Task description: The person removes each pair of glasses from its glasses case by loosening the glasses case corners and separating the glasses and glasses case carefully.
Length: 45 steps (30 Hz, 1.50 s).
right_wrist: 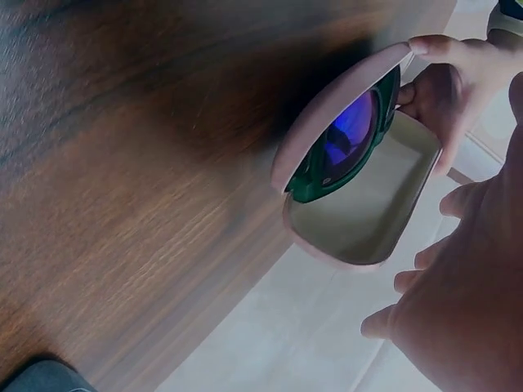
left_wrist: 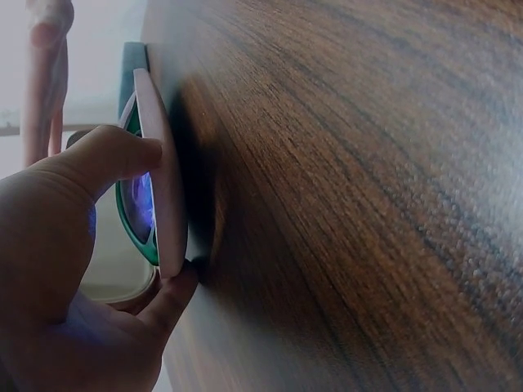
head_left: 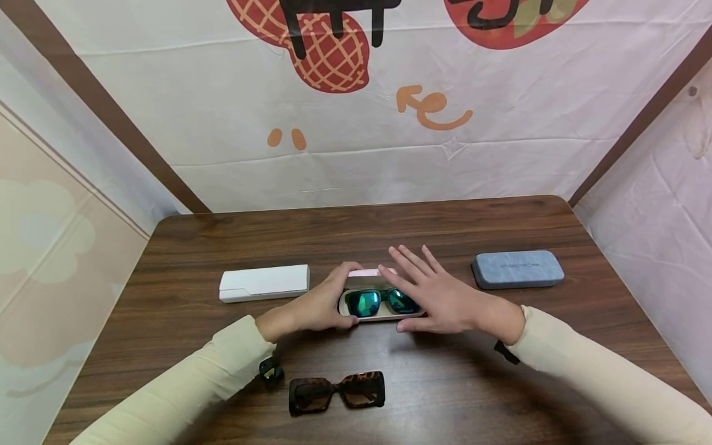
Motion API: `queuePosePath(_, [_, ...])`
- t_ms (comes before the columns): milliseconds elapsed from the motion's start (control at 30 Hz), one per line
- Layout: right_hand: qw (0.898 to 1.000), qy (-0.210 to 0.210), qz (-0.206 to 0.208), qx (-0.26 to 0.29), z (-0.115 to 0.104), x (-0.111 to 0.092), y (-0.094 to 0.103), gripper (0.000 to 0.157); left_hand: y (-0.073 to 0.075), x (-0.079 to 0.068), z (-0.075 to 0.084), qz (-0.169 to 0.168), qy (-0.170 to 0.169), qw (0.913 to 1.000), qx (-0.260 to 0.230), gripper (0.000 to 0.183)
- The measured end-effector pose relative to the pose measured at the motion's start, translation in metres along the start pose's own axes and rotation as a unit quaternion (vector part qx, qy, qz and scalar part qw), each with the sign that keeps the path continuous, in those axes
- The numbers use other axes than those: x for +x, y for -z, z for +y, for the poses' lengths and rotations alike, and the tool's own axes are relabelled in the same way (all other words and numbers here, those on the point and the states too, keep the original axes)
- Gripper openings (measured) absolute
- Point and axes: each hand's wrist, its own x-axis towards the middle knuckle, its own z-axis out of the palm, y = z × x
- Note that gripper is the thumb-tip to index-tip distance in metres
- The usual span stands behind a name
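An open pink glasses case (head_left: 371, 272) lies near the middle of the table, its lid raised at the back. Inside rest green-framed sunglasses (head_left: 367, 303) with mirrored blue-green lenses. My left hand (head_left: 318, 303) grips the case's left end; in the left wrist view the thumb presses the pink shell (left_wrist: 167, 188) from one side, with a finger at its underside. At the right end, my right hand (head_left: 445, 301) is spread with straight fingers and partly covers the case in the head view. The right wrist view shows its fingers apart from the lid (right_wrist: 368, 204).
Tortoiseshell sunglasses (head_left: 336, 394) lie folded at the front of the wooden table (head_left: 445, 395). A white case (head_left: 264, 283) is to the left and a closed blue case (head_left: 518, 269) to the right. Behind the table hangs a printed cloth (head_left: 356, 167).
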Motion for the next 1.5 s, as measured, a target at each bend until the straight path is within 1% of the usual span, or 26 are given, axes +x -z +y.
queuePosePath(167, [1.000,0.019,0.009,-0.007,-0.005,-0.001,0.000,0.093,-0.001,0.000,0.000,0.003,-0.006,1.0000,0.001,0.089])
queuePosePath(267, [0.999,0.029,0.016,-0.001,-0.008,-0.001,0.000,0.092,-0.001,0.000,0.000,0.006,-0.011,0.9999,0.001,0.089])
queuePosePath(367, [0.999,0.031,0.017,0.013,-0.010,-0.001,0.001,0.091,0.000,-0.001,0.001,0.007,-0.013,0.9999,-0.001,0.089])
queuePosePath(467, [0.999,0.037,0.025,0.026,-0.012,0.000,0.000,0.088,0.000,0.000,0.000,0.004,-0.009,1.0000,-0.001,0.089])
queuePosePath(600, [0.997,0.051,0.044,0.027,-0.013,0.000,0.000,0.083,0.000,0.000,-0.001,-0.001,-0.005,1.0000,0.000,0.089])
queuePosePath(767, [0.996,0.058,0.061,0.029,-0.014,0.001,-0.001,0.076,0.000,0.000,0.000,0.002,-0.014,0.9999,-0.005,0.088])
queuePosePath(867, [0.994,0.067,0.078,0.027,-0.015,0.002,-0.002,0.072,0.000,-0.001,0.000,0.004,-0.018,0.9998,-0.007,0.088])
queuePosePath(1033, [0.987,0.092,0.130,0.000,-0.017,0.008,-0.007,0.059,0.000,-0.001,0.000,0.005,-0.020,0.9998,-0.006,0.088])
queuePosePath(1167, [0.981,0.100,0.163,-0.006,-0.019,0.011,-0.010,0.050,0.000,0.000,0.000,0.004,-0.016,0.9998,-0.006,0.089])
queuePosePath(1333, [0.979,0.099,0.179,-0.007,-0.022,0.014,-0.013,0.046,0.000,0.000,0.000,0.004,-0.016,0.9999,-0.005,0.088])
queuePosePath(1500, [0.976,0.093,0.195,-0.032,-0.025,0.016,-0.018,0.046,0.000,-0.001,0.000,0.006,-0.023,0.9997,-0.004,0.087])
